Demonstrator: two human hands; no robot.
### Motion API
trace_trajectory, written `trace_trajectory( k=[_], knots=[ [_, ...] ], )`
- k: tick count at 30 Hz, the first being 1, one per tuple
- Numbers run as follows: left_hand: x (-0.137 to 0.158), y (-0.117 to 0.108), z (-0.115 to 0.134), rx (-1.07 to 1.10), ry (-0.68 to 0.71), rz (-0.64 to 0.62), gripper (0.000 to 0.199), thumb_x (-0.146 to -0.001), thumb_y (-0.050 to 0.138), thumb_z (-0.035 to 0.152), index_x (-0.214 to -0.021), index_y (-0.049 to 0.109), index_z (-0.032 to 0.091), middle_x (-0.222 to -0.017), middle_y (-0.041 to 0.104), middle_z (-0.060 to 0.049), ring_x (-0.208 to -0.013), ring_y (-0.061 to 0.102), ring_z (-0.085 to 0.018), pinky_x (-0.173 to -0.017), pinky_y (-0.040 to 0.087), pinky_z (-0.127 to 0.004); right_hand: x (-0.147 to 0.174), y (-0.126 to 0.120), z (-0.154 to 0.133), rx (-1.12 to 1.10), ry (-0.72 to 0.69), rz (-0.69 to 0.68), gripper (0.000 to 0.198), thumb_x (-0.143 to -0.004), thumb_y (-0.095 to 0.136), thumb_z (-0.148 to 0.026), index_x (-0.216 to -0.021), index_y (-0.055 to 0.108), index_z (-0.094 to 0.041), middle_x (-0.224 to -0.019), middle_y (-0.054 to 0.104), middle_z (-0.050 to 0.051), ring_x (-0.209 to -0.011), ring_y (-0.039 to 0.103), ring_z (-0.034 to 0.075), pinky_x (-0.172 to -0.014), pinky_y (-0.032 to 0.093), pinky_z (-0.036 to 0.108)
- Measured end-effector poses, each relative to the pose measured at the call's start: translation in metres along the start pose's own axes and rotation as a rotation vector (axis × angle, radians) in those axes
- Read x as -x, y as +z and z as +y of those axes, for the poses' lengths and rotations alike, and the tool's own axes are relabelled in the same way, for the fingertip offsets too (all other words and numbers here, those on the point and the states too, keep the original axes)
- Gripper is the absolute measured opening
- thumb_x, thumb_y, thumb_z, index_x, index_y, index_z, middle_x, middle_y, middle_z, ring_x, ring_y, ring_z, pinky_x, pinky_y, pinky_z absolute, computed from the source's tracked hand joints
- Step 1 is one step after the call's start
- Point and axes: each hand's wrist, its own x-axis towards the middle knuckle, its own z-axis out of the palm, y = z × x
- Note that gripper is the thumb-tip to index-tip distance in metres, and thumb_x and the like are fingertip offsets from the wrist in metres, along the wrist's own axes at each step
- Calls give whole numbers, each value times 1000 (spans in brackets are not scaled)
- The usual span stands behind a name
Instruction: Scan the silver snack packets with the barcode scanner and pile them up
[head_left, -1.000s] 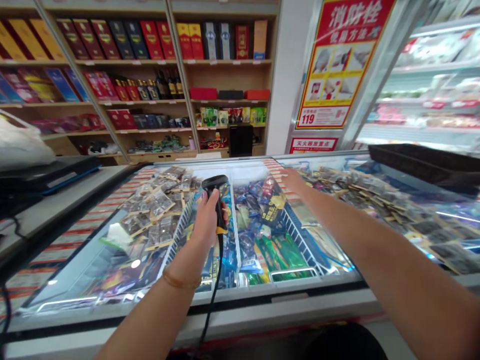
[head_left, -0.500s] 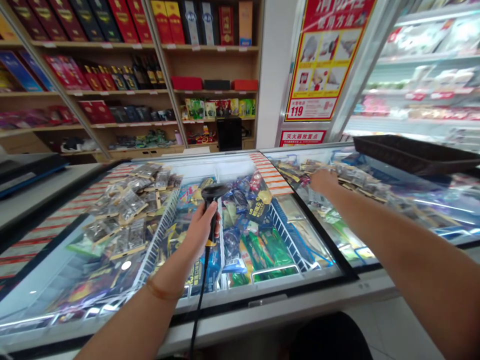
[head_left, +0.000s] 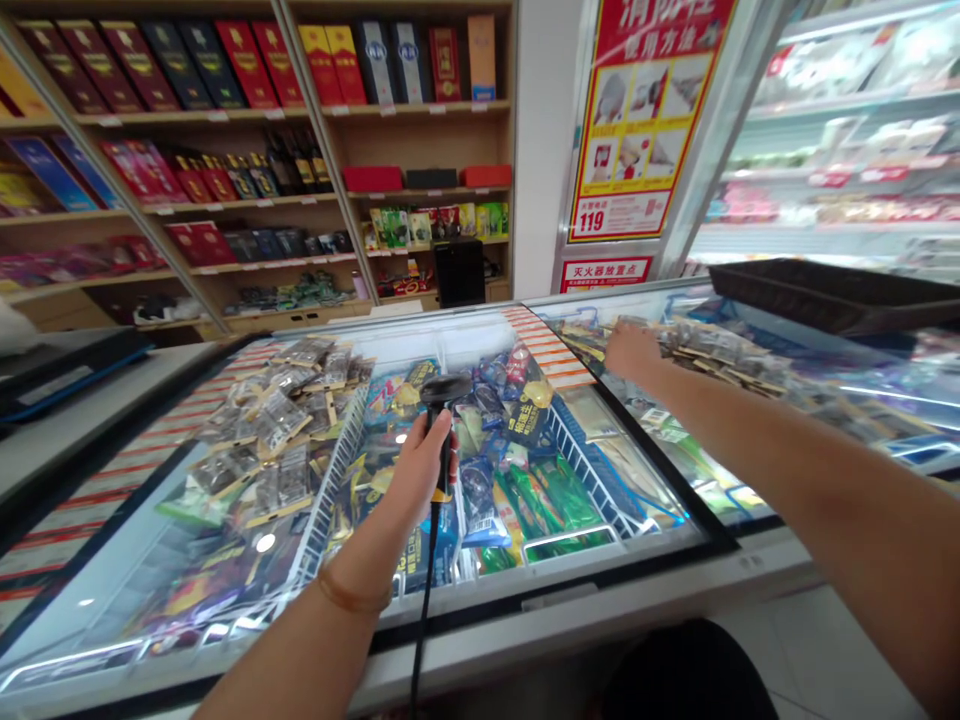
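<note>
My left hand (head_left: 421, 462) is closed around the grip of a black barcode scanner (head_left: 442, 388), held above the glass top of a chest freezer. Its cord (head_left: 424, 610) hangs down past the freezer's front edge. On the right, my right hand (head_left: 631, 348) is at the near end of a pile of small clear packets with tan edges (head_left: 720, 350); its fingers are mostly hidden behind the hand. A similar heap of packets (head_left: 281, 415) lies to the left of the scanner. Below the scanner, white wire baskets (head_left: 330, 505) hold colourful frozen-food bags, including green ones (head_left: 547, 500).
A dark tray (head_left: 825, 295) sits at the right rear of the freezers. Striped red and white bands (head_left: 551, 345) run along the lids. Shelves with boxed bottles (head_left: 202, 65) stand behind, and a lit display fridge (head_left: 840, 180) is at right.
The view has shifted slightly. My left hand with the scanner appears a little further right, and my right hand has moved slightly left along the packets.
</note>
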Motion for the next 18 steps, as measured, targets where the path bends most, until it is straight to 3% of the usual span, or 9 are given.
trace_trajectory(
  k=[4,7,9,12,15,18],
  knots=[
    [4,0,3,18,22,3,56,-71,75,70,-86,51,22,-69,59,5,-42,49,-8,-38,40,-22,13,-12,-55,-25,-314,-3,37,-93,54,-14,-126,70,-6,-140,64,24,-134,55,34,-113,40,43],
    [4,-1,5,25,39,14,57,-71,75,71,-88,50,22,-68,58,6,-41,48,-8,-38,40,-22,36,-12,-91,-132,-633,11,36,-93,59,-18,-125,72,-8,-139,66,22,-134,57,34,-117,40,43],
    [4,-2,6,27,51,23,56,-72,74,70,-88,49,23,-67,58,6,-41,48,-7,-38,40,-22,55,-9,-106,-201,-737,-5,37,-94,58,-20,-127,72,-10,-140,66,20,-132,60,34,-116,43,44],
    [3,-3,7,38,61,26,54,-74,74,69,-89,50,23,-66,58,7,-41,48,-7,-39,39,-22,79,-6,-111,-248,-817,-71,34,-96,56,-23,-122,76,-13,-138,69,17,-126,65,32,-110,48,43],
    [4,-2,7,50,49,15,54,-74,74,69,-89,50,23,-66,58,6,-40,48,-7,-39,38,-21,86,-8,-107,-284,-835,-121,28,-98,55,-29,-108,80,-18,-123,77,12,-117,70,28,-102,51,38],
    [3,0,7,49,40,7,56,-72,74,70,-88,50,23,-65,57,7,-40,48,-7,-38,38,-22,75,-15,-109,-276,-571,-65,37,-104,47,-36,-100,79,-17,-112,78,13,-110,71,25,-94,52,32]
  ],
)
